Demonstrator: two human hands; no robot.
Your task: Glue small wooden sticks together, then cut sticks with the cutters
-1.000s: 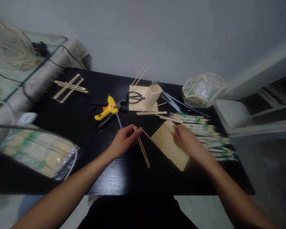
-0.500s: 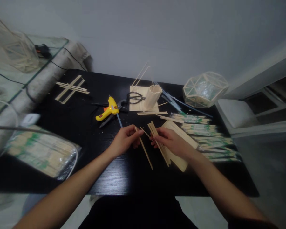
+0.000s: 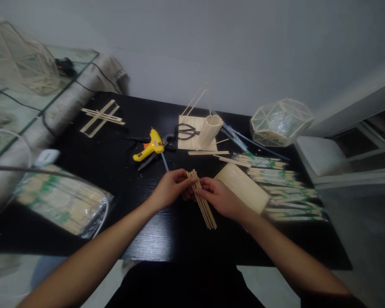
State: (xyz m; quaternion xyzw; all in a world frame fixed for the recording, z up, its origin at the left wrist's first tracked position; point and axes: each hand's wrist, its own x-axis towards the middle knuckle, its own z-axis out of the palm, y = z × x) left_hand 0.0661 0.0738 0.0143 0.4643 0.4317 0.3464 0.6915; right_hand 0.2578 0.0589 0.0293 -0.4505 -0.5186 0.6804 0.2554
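A small bundle of pale wooden chopsticks (image 3: 206, 209) slants between my hands above the black table. My left hand (image 3: 171, 187) grips its upper end from the left, thumb on top. From the right, my right hand (image 3: 218, 196) pinches the same bundle, and the fingers of both hands nearly meet. Some fingertips are hidden behind the sticks. Just right of my right hand lies a flat wooden panel (image 3: 244, 185). A yellow glue gun (image 3: 152, 146) rests beyond my left hand, a clear glue stick (image 3: 164, 161) poking out of its back.
Behind stand a cylinder of sticks (image 3: 209, 130) on a square wooden base (image 3: 183, 143) and black-handled scissors (image 3: 185, 131). Wrapped chopsticks (image 3: 272, 174) lie right, a bagged pack (image 3: 60, 199) left. Crossed sticks (image 3: 101, 117) lie back left, a geometric frame (image 3: 280, 122) back right.
My right hand has moved left with its sticks to meet my left hand. The single stick from my left hand now lies alongside the others in one bundle.
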